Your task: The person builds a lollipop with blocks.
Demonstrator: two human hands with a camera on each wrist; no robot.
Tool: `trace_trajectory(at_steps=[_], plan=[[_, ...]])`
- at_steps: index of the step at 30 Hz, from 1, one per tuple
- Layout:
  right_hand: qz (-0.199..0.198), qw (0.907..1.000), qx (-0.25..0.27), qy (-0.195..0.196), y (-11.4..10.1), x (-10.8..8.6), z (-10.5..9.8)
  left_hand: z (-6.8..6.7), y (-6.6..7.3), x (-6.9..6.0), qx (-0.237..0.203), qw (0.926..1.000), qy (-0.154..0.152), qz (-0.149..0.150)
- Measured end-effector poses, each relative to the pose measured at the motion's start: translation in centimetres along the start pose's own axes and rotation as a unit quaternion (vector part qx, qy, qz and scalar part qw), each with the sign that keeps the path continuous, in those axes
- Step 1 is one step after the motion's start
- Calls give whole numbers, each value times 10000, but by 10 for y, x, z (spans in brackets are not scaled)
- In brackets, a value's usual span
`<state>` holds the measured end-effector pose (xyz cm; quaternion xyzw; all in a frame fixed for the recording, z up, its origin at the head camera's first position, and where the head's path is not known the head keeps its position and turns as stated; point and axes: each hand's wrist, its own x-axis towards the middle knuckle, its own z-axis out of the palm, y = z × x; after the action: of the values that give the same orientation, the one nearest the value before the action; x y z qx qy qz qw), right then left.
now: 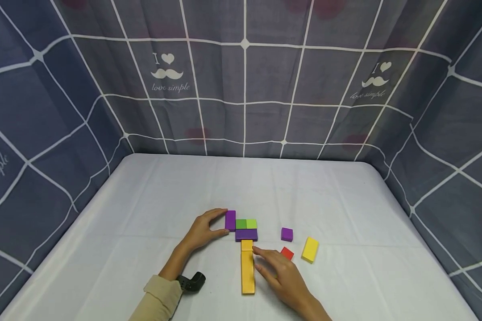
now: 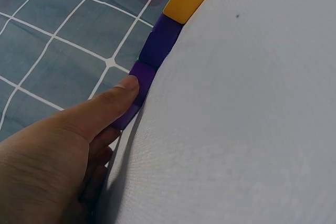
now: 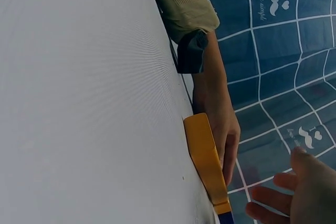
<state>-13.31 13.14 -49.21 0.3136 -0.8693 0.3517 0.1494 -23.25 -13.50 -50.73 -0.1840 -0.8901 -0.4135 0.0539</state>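
A: Nearest?
B: Long yellow bar [image 1: 247,274], just left of the right hand [image 1: 283,274]. That hand's loosely extended, gripping nothing, probably there to steady the bar; contact, can't tell.
A: Farther?
B: Purple crosspiece [image 1: 246,235], between the hands. Left hand [image 1: 201,230] pinches purple end block [image 1: 230,220], presumably keeping it flush against the darker green block [image 1: 241,224].

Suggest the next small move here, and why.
Probably have the left hand let go of the purple rectangular block at the left end. The hand pinches it between thumb and finger, and in the head view it appears to sit against the darker green square block with no visible gap, so it likely needs no more nudging.
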Motion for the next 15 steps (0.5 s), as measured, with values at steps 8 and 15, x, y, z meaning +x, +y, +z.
trace_trajectory(at_steps=[8, 15], plan=[[-349, 9989, -146, 272, -2, 3, -16, 2, 0, -1, 46, 10000, 50, 32], [142, 9988, -387, 261, 9, 12, -36, 1, 0, 1, 58, 10000, 3, -61]])
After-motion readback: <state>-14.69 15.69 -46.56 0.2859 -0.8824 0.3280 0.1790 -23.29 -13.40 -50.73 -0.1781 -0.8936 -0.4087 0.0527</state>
